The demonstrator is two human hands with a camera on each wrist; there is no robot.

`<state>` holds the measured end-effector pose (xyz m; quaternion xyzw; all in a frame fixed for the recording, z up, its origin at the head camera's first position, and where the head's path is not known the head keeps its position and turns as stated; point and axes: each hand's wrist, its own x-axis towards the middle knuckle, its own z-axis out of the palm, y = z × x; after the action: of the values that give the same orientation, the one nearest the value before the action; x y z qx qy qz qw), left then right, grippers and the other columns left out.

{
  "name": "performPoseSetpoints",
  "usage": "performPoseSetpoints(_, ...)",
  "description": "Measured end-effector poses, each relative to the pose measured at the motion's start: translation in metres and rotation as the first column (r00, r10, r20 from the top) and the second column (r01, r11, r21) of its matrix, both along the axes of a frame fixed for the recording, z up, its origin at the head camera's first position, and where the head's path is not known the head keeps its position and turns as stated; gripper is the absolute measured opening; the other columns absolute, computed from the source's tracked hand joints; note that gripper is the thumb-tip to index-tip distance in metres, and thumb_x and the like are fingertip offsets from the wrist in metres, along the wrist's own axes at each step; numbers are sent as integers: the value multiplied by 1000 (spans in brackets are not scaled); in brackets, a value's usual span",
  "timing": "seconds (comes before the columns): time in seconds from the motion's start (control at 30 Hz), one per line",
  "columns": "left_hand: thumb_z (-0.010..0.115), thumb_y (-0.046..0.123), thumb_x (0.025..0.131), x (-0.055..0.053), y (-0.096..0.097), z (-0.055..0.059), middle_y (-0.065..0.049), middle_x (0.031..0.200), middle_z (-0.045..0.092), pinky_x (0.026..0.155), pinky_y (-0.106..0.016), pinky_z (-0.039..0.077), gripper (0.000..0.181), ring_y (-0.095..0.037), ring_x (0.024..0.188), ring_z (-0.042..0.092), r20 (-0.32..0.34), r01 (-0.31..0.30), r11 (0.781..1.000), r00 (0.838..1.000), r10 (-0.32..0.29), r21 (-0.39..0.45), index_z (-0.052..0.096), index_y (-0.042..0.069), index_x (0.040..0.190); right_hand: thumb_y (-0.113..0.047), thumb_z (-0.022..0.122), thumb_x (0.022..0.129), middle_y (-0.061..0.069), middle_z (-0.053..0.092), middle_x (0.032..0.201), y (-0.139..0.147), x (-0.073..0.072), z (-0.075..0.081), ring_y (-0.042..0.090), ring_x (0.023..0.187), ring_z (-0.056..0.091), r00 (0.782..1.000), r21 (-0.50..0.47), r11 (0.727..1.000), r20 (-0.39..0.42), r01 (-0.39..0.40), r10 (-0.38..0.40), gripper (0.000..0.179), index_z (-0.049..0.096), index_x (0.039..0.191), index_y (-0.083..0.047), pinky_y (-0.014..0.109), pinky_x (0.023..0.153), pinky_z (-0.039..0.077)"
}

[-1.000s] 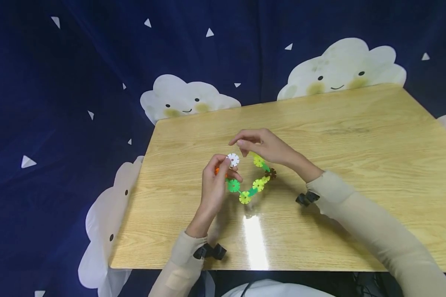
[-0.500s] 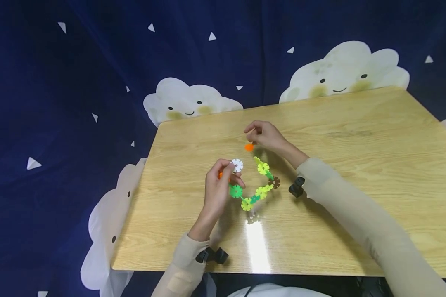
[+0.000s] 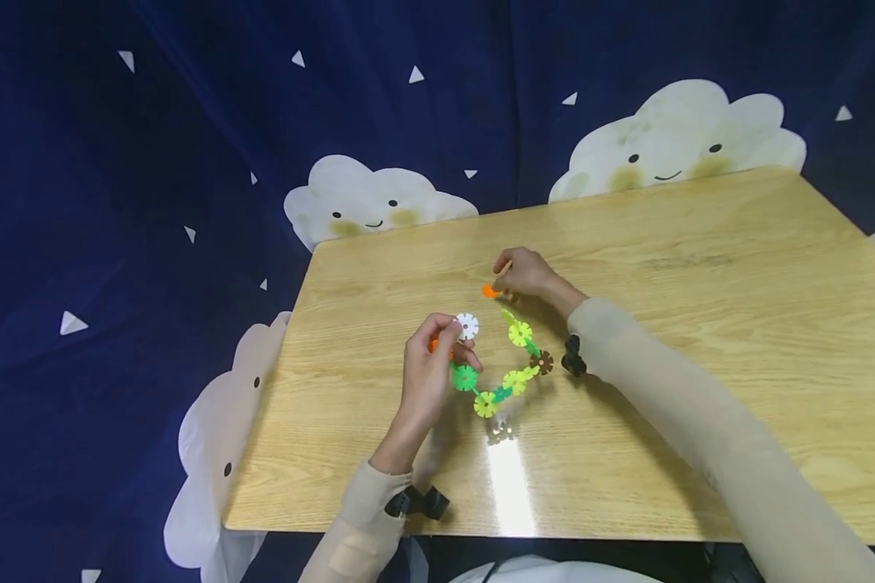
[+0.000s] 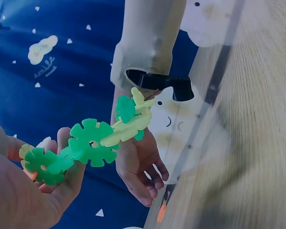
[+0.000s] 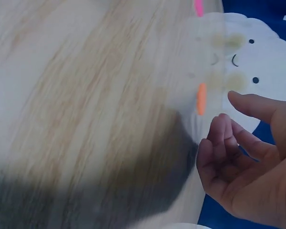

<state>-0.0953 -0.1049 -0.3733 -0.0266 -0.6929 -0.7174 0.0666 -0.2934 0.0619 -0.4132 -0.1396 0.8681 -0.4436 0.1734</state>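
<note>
My left hand (image 3: pixel 424 374) pinches one end of a chain of interlocking plastic snowflake discs. At that end are a white disc (image 3: pixel 467 326) and an orange disc (image 3: pixel 434 346), partly covered by the fingers. From there the chain bends round through a green disc (image 3: pixel 464 378), yellow discs (image 3: pixel 485 405) and a brown disc (image 3: pixel 542 362). In the left wrist view, a green disc (image 4: pixel 89 143) hangs past my fingertips. My right hand (image 3: pixel 528 274) is beside a loose orange disc (image 5: pixel 201 99) on the table. Its thumb and fingers are apart, holding nothing.
The wooden table (image 3: pixel 656 267) extends widely to the right. A dark blue curtain (image 3: pixel 423 113) with white clouds (image 3: pixel 379 190) stands behind it. In the right wrist view, a pink piece (image 5: pixel 199 7) shows at the top edge.
My right hand has left the chain's far end and moved away from my left hand, coming beside the loose orange disc. My left hand keeps its hold on the chain.
</note>
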Motion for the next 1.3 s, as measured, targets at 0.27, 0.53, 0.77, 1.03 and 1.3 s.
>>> performPoseSetpoints(0.27, 52, 20, 100, 0, 0, 0, -21, 82, 61, 64, -35, 57, 18, -24, 55, 65, -4, 15, 1000, 1000, -15, -19, 60, 3, 98, -12, 76, 82, 16, 61, 124, -2, -7, -8, 20, 76, 62, 999, 122, 992, -30, -32, 36, 40, 59, 116, -1, 27, 69, 50)
performPoseSetpoints(0.53, 52, 20, 101, -1, -1, 1, -21, 83, 61, 62, -32, 56, 20, -28, 56, 65, -1, 16, 1000, 1000, -16, -17, 60, 2, 100, -9, 77, 79, 14, 61, 124, -7, -5, -8, 26, 97, 55, 998, 169, 986, -56, 11, -2, 37, 62, 112, -7, 35, 81, 46)
performPoseSetpoints(0.77, 51, 19, 101, 0, -1, 0, -20, 85, 62, 61, -31, 56, 20, -29, 57, 65, 24, 22, 1000, 999, -22, 1, 59, 1, 103, -6, 74, 81, 12, 64, 101, -9, -2, -13, 24, 86, 57, 997, 170, 985, -64, -21, 32, 29, 63, 108, -4, 32, 73, 49)
performPoseSetpoints(1.03, 51, 19, 101, 2, -1, -3, -13, 83, 62, 57, -27, 53, 18, -40, 62, 65, 40, 14, 1000, 999, -14, -7, 59, 3, 101, 0, 72, 73, -1, 40, 64, -11, -2, -15, 13, 59, 35, 981, 226, 956, 4, -188, 192, 21, 53, 68, -7, 24, 55, 31)
performPoseSetpoints(1.3, 47, 11, 102, 2, 2, -2, -23, 86, 61, 64, -39, 57, 18, -46, 64, 63, 59, 31, 1000, 998, -31, -3, 57, -3, 104, -4, 74, 75, 9, 49, 92, -9, 8, -16, 21, 82, 46, 970, 245, 944, -50, -220, 239, 22, 58, 90, -1, 28, 68, 42)
